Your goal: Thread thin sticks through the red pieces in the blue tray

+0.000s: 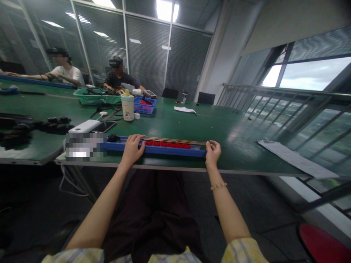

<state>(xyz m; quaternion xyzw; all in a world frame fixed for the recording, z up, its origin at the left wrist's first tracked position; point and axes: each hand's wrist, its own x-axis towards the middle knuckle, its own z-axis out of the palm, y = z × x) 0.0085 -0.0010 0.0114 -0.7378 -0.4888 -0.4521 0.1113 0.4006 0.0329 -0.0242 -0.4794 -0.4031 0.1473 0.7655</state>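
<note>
Green-topped workbench [219,124] is viewed from its near edge, where a long blue plastic fixture [164,151] is laid directly in front of the wearer. Red blocks [167,144] are seated in a row inside the fixture, and a thin brass-coloured rod [175,141] is stretched along their far side. The left hand [132,149] is placed over the fixture's left part with its fingers curled; whether it is gripping cannot be told. The right hand [213,153] is clenched, with the rod's right end pinched between its fingertips. A white power bank [85,126] and a smartphone [104,126] are placed just left of the fixture. A co-worker [117,75] is seated further along the bench, beyond a blue basket [145,106].
</note>
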